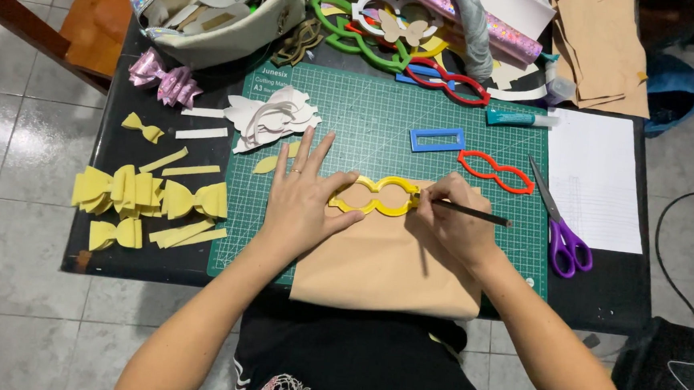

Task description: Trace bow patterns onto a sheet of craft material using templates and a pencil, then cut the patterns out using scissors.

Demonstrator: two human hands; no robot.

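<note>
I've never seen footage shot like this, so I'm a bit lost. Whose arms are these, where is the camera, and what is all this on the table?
The one picture comes from a camera worn on a person's head, looking down at their own bare hands. The left hand presses a yellow bow-shaped template flat on a tan sheet. The right hand holds a dark pencil with its tip at the template's right edge. Underneath lies a green cutting mat on a black table. Around them: yellow bows to the left, purple-handled scissors and white paper to the right, and red and blue templates above.
</note>
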